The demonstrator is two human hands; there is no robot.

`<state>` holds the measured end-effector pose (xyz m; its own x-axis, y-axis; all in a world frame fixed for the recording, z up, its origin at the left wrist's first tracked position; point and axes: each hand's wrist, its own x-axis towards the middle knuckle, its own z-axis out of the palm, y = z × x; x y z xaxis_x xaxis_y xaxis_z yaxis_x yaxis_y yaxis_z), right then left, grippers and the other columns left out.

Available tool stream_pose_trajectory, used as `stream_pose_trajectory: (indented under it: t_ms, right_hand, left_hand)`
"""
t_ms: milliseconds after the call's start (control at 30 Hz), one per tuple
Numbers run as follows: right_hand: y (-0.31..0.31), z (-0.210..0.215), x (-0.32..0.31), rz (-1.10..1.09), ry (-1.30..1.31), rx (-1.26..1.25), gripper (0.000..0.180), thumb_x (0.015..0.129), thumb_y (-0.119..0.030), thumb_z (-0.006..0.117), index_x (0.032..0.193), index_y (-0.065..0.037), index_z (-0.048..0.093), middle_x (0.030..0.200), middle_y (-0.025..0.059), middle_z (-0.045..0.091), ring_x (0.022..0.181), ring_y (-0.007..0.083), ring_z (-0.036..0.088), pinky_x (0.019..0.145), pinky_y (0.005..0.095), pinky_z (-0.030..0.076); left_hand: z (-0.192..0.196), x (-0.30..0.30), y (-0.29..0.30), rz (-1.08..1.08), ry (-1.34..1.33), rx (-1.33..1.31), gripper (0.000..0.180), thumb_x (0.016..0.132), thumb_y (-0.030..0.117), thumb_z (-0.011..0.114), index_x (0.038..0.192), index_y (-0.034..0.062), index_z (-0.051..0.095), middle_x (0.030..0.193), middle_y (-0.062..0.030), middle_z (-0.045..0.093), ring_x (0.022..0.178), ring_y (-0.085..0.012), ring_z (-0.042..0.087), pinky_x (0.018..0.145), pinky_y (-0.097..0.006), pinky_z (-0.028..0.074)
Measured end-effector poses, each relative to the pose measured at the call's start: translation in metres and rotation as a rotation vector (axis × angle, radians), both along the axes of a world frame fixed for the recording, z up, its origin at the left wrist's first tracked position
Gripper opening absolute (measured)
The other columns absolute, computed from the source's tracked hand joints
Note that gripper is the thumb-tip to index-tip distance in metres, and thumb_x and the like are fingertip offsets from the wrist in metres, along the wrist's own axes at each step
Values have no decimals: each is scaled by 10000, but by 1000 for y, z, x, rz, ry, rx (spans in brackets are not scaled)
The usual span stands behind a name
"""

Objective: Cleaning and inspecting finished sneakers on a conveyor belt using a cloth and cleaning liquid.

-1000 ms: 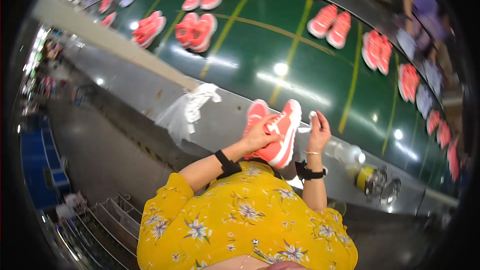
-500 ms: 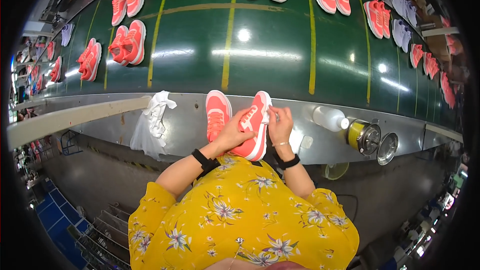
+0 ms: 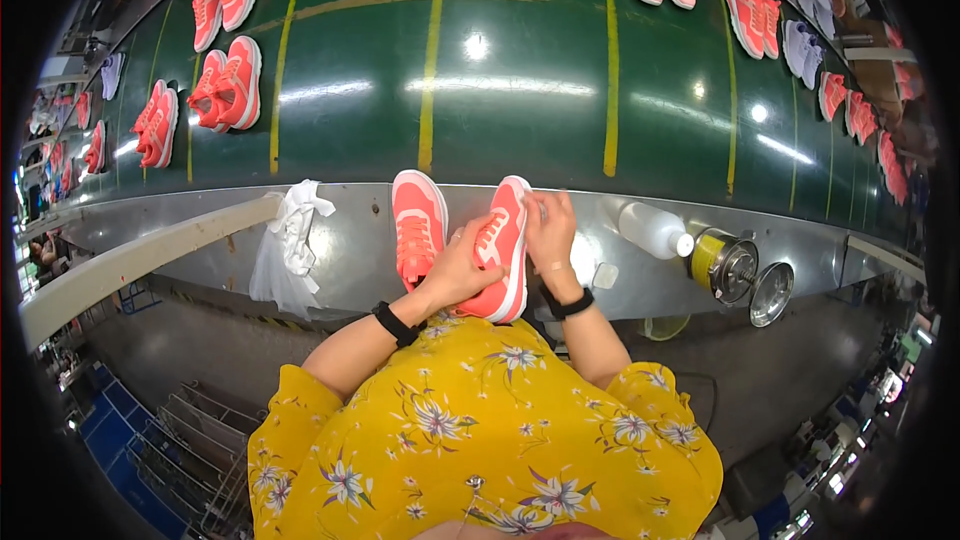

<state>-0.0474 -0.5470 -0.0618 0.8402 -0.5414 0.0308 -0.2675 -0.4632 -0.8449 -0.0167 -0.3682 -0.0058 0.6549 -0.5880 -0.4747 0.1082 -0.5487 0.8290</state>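
Observation:
A coral sneaker (image 3: 508, 240) with a white sole rests at the front of the metal ledge, toe pointing away from me. My left hand (image 3: 465, 270) wraps over its laces and side and holds it. At the sneaker's right edge, by the toe, my right hand (image 3: 550, 232) has its fingers curled together; what they pinch, if anything, is hidden. The matching sneaker (image 3: 418, 225) lies just left, untouched, its heel partly behind my left hand.
A white cloth (image 3: 298, 225) hangs over the metal ledge (image 3: 350, 240) at left. On the right lie a white bottle (image 3: 655, 230), a yellow-banded metal can (image 3: 722, 265) and a round metal lid (image 3: 772, 293). Beyond, the green conveyor belt (image 3: 520, 130) carries several coral sneakers (image 3: 238, 80).
The view has shifted slightly, and both sneakers appear a little further left. My right hand has moved slightly up along the shoe's edge toward the toe. The left hand keeps its hold.

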Motion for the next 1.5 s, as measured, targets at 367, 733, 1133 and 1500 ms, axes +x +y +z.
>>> stream_pose_trajectory:
  t_ms: [367,733,1133,1500]
  right_hand:
    - [-10,-13,-2,60,-48,5,98,870,-125,683,902,-44,728,851,171,625,826,358,629,747,438,502]
    - [-53,-64,72,206,522,615,151,888,-140,716,945,-14,779,896,130,760,737,148,696,692,293,557]
    - [-111,-64,31,-94,171,784,157,918,-175,725,992,-42,767,757,-43,664,598,26,507,541,194,392]
    - [-80,2,46,619,-90,-174,74,815,-100,725,885,-99,751,816,84,578,738,266,627,643,348,513]
  left_hand:
    - [2,1,-1,6,3,31,838,776,257,788,1491,106,376,1368,-240,506,1273,-390,508,1085,-415,408]
    - [-9,0,-7,3,-110,-28,810,768,310,775,1475,167,407,1342,-231,527,1190,-405,572,1014,-426,472]
    - [-14,-5,-53,-620,-1157,513,804,739,198,675,1498,135,420,1231,-292,519,1014,-344,556,769,-438,498]
    - [-41,-42,-61,-710,-1450,669,397,937,276,445,1296,140,546,1204,-256,558,925,-350,546,770,-458,458]
